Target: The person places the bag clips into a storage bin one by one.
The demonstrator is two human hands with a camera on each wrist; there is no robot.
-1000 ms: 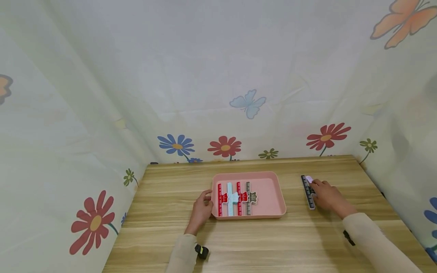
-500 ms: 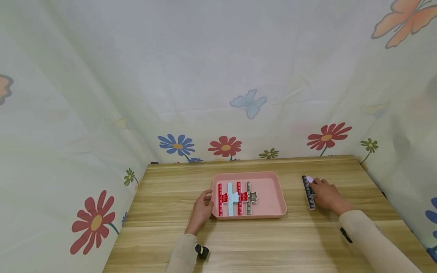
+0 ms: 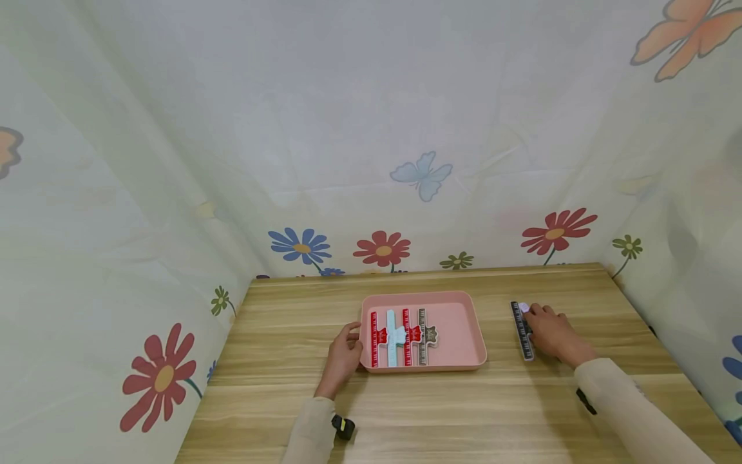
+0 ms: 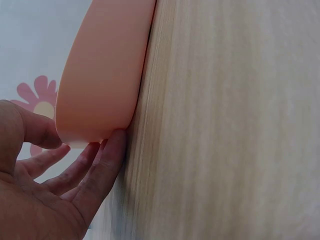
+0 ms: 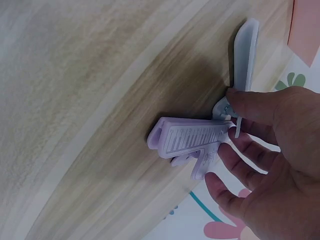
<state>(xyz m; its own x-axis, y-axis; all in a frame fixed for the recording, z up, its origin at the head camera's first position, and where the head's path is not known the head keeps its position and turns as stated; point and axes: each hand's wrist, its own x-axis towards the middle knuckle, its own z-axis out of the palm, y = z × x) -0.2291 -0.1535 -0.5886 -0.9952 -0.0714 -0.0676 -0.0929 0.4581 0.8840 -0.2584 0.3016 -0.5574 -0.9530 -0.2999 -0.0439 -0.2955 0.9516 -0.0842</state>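
My left hand [image 3: 339, 362] is at the left side of a pink tray [image 3: 460, 322]. In the left wrist view its extended fingers touch the tray's outer wall [image 4: 102, 75], and the thumb lies by the rim. To the right of the tray, my right hand [image 3: 553, 333] holds a black clip [image 3: 517, 325] with a piano-key pattern by its handle. Seen from the right wrist, the pale side of this clip [image 5: 245, 57] shows, thumb against the handle. A lilac clip [image 5: 192, 140] sits on the table beside it, close to the other fingers and mostly covered in the head view.
Inside the tray, a red clip [image 3: 373, 338], a light blue clip [image 3: 391, 338], another red clip [image 3: 407, 338] and a grey clip [image 3: 422, 338] form a row on the left. A wood-grain table [image 3: 440, 412] bears everything. Flower-print cloth [image 3: 324, 193] hangs behind and at both sides.
The black clip has shifted very slightly toward the front edge and left in my right hand. My left hand and the tray stay put.
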